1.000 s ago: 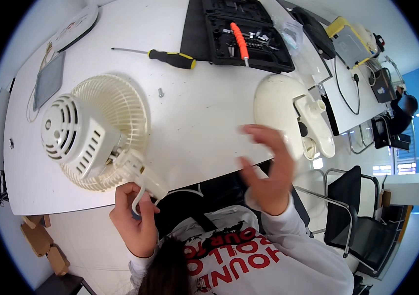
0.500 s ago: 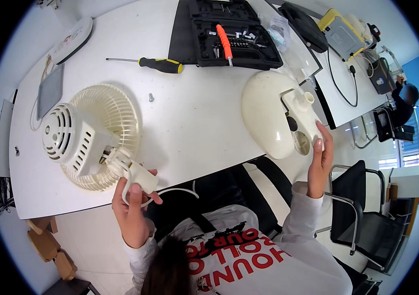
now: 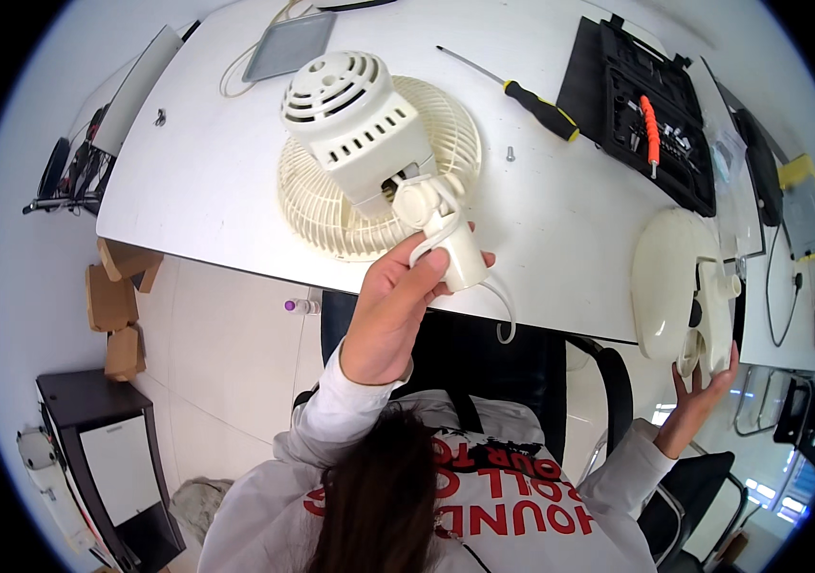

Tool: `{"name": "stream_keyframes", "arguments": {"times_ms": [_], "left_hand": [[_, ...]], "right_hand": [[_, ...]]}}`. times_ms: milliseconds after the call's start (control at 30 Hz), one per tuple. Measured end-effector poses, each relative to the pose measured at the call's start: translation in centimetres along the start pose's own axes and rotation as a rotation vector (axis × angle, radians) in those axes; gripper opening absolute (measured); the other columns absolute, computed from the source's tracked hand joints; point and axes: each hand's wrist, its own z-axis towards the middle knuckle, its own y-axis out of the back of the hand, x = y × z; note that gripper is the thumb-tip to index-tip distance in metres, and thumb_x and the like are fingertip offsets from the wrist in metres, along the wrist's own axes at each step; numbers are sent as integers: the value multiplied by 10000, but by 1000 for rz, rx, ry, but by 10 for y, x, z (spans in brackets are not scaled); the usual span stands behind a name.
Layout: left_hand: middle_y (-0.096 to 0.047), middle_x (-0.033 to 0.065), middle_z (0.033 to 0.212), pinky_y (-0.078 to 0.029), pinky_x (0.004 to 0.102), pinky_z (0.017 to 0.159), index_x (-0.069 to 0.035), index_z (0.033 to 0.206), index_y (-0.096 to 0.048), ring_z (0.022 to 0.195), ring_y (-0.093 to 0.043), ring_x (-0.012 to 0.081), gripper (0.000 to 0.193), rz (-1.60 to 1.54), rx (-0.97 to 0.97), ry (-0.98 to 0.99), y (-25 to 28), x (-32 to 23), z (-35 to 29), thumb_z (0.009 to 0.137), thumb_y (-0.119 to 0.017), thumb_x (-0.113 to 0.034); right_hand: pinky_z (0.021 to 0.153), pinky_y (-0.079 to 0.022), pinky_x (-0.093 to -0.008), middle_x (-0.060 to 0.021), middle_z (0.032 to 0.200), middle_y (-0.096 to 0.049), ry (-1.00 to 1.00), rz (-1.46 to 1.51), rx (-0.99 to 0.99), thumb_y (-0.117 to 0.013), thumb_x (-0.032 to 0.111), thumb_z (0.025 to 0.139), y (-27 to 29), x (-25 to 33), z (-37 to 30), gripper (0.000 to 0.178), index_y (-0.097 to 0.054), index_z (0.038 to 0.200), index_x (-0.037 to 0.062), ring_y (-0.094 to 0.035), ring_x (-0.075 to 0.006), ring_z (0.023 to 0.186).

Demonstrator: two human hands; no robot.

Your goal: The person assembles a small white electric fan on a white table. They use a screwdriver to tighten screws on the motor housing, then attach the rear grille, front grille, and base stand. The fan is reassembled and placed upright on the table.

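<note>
My left hand (image 3: 398,296) is closed round the short neck tube of a cream electric fan (image 3: 360,134). The fan's round slotted grille lies down on the white table (image 3: 541,248), with the vented motor housing on top. A white cord (image 3: 508,310) loops past the neck and hangs over the table's edge. On the right, my right hand (image 3: 699,406) grips the near end of the cream oval fan base (image 3: 670,277), which sits at the table's right edge with its raised socket facing right. The fingers behind the base are partly hidden.
A small bolt (image 3: 511,153) and a black-and-yellow screwdriver (image 3: 541,110) lie beyond the fan. An open black tool case (image 3: 661,181) holds an orange-handled tool (image 3: 650,134). A grey tray (image 3: 290,46) is at the back left. A black chair (image 3: 513,368) stands against the table's front.
The view has turned left, so everything appears farther right. My left hand still holds the fan's neck and my right hand still holds the base.
</note>
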Motion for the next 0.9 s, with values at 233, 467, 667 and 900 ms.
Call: {"name": "stream_keyframes", "arguments": {"times_ms": [233,467,667,900], "left_hand": [[-594,97,1184,-397,372,978,48,1279,-478,1087,-592,245,512,61,105,43,0,0,6,939,-538,-331],[-651,134,1094,-481,312,877,47,1221,-531,986,-631,197,354,-18,48,-39,-2,3,5,969,-488,-199],[-586,111,1200,-409,354,940,36,1256,-509,1060,-606,245,439,72,87,-63,4,-1,8,947,-515,-276],[-652,134,1099,-410,314,967,58,1233,-523,1035,-616,196,372,8,114,-17,7,-3,6,961,-499,-195]], "right_hand": [[935,-450,-448,-117,1365,-461,88,8,-124,-441,418,970,-8,2,-12,493,-409,1387,157,-522,-304,1179],[917,-469,-401,-114,1319,-505,11,147,-4,-503,444,913,16,6,15,594,-415,1383,92,-525,-289,1169],[814,-482,-296,-64,1203,-578,-3,42,378,-506,438,892,0,33,35,535,-507,1296,88,-584,-173,1050],[824,-469,-237,-37,1135,-594,38,-89,1101,-507,423,885,-86,80,98,498,-555,1204,44,-575,-104,1021]]}}
